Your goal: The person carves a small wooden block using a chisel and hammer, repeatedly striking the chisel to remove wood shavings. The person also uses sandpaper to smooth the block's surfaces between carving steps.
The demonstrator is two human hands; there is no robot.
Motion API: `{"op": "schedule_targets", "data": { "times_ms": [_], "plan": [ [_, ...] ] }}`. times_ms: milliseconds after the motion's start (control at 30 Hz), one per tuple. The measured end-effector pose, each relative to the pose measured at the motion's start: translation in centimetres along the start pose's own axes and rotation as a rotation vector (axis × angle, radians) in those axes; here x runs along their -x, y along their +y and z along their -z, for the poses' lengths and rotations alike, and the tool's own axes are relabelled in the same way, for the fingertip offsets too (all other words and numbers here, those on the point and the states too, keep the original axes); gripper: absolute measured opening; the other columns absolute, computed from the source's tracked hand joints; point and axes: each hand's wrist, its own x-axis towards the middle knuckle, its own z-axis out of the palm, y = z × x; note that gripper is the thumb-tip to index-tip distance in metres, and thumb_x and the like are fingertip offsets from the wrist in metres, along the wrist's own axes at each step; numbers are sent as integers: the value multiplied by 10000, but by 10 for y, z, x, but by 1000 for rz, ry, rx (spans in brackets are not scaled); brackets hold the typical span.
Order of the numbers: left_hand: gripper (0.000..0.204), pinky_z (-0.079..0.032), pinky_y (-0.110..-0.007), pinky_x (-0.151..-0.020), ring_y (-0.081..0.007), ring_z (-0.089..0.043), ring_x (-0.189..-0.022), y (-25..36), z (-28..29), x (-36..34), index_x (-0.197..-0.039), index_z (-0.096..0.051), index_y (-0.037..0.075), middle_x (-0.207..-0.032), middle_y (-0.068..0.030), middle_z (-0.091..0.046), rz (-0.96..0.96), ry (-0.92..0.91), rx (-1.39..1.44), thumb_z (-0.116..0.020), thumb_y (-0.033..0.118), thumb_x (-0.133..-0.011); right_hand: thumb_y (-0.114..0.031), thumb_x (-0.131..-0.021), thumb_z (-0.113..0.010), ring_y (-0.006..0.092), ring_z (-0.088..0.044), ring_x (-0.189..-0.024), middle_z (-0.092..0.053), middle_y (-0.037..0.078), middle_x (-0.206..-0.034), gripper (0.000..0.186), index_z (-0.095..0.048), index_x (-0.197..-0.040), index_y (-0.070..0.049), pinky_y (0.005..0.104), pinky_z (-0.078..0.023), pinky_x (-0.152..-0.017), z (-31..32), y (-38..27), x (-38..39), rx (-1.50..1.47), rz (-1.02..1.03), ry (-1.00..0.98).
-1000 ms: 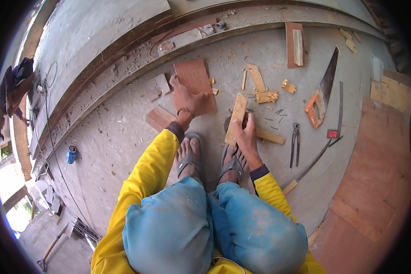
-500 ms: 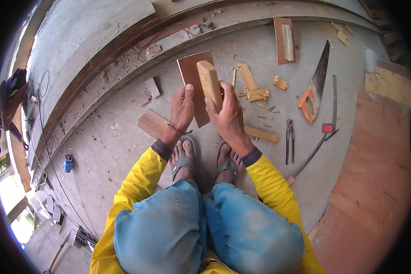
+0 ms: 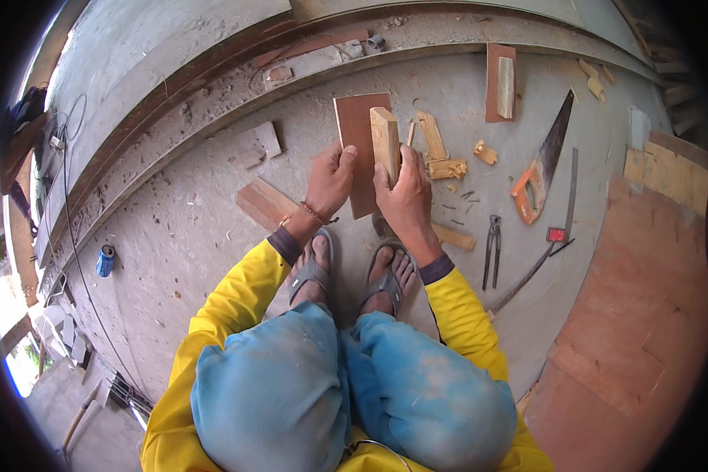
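Note:
My left hand grips the left edge of a reddish-brown plywood piece, holding it upright with the thumb on its face. My right hand is closed round a short pale wood block, held over the plywood's right part; whether the two pieces touch is unclear. Beyond them lie broken yellowish wood scraps and several dark, thin bits that look like nails. A hand saw with an orange handle and dark pincers lie to the right.
A raised concrete ledge with a long beam curves across the top and left. Large plywood sheets cover the right side. A blue can stands at left near a cable. My sandalled feet are below my hands.
The plywood has been raised off the floor by my left hand. My right hand has lifted the block upright beside it; both then shifted slightly right in view.

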Motion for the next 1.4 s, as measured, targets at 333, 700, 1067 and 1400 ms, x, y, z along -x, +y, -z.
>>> {"op": "schedule_targets", "data": {
  "times_ms": [333,700,1067,1400],
  "plan": [
    [249,-531,-291,-740,-87,-630,-859,6,-6,-5,-1178,-615,-35,-975,-92,-717,49,-35,172,-591,140,-1002,-172,-878,-706,447,-627,-1017,-597,247,-1130,487,-511,-1263,55,486,-526,-836,10,-6,-4,-31,53,-7],
    [279,-519,-269,-741,-69,-616,-865,9,-1,-7,-1229,-602,-23,-1007,-54,-724,-36,-24,47,-605,158,-1018,-186,-871,-722,438,-640,-977,-603,240,-1083,471,-523,-1231,45,485,-535,-796,4,-16,-5,27,77,55],
    [258,-493,-259,-654,-58,-602,-788,17,9,-4,-1212,-601,-29,-953,-50,-714,-113,170,12,-593,143,-1020,-337,-912,-506,241,-621,-820,-617,114,-951,561,-524,-1371,-14,387,-514,-758,59,33,-13,-1529,-612,-143],
    [175,-506,-370,-593,-288,-675,-653,47,1,7,-1054,-614,-17,-767,-217,-653,-156,112,-176,-618,132,-963,-309,-925,-509,216,-588,-910,-595,107,-1040,601,-434,-1452,-28,369,-493,-816,58,22,-15,-1414,-503,-174]
  ]
}}
